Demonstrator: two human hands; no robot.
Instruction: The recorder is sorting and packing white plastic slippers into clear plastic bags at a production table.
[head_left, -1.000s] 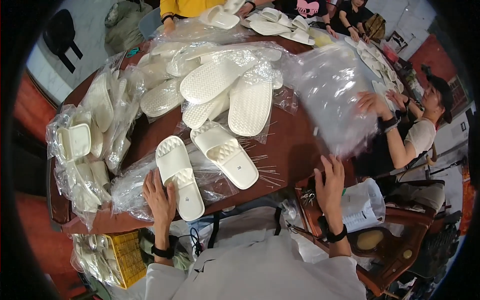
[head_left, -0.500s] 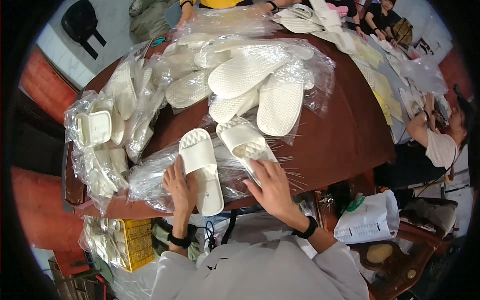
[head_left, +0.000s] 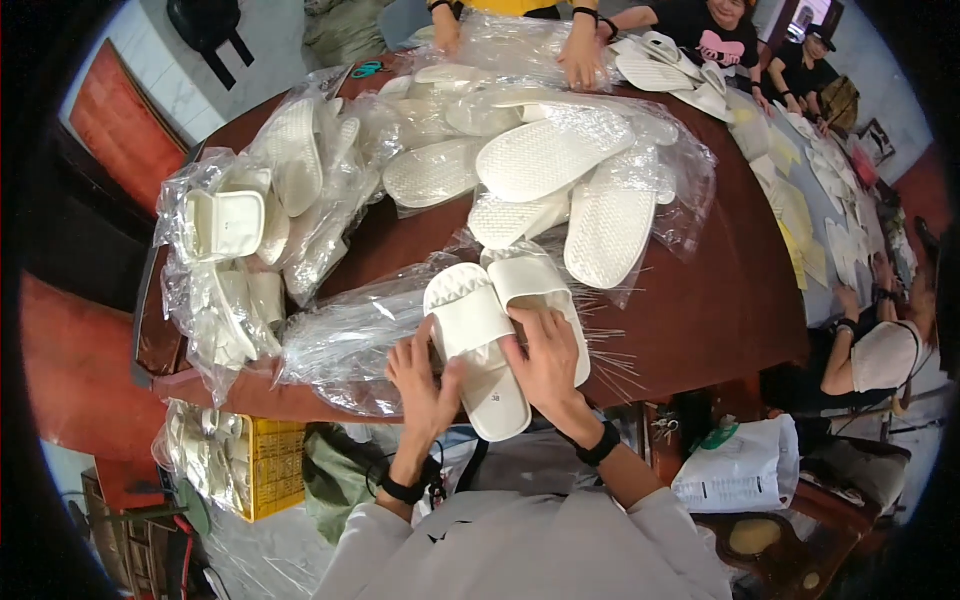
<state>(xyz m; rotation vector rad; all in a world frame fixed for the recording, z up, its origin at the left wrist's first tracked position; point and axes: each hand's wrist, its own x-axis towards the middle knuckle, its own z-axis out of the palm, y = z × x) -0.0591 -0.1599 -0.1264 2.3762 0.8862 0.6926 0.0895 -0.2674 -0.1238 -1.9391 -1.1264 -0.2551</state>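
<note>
Two white slide slippers lie side by side in front of me at the table's near edge. The left slipper [head_left: 475,322] points away from me, and its heel reaches past the edge. My left hand [head_left: 424,388] grips it, fingers along its outer side and thumb at the footbed. Slightly farther away, the right slipper [head_left: 538,278] touches it and is partly covered by my right hand [head_left: 548,368]. That hand's fingers curl over the right slipper, while its thumb lies by the left slipper's inner edge. Clear plastic bags [head_left: 350,335] lie flat beneath and left of the pair.
Bagged white slippers [head_left: 555,155] cover the far side of the brown table [head_left: 720,270], with more bagged slippers [head_left: 225,225] at left. Thin wire-like strands [head_left: 615,365] stick out at right. A yellow crate [head_left: 275,465] stands below left. Co-workers' hands [head_left: 580,60] are across the table.
The two slippers, apart before, are now pressed side by side. Both hands have come closer together. The whole view has shifted a little.
</note>
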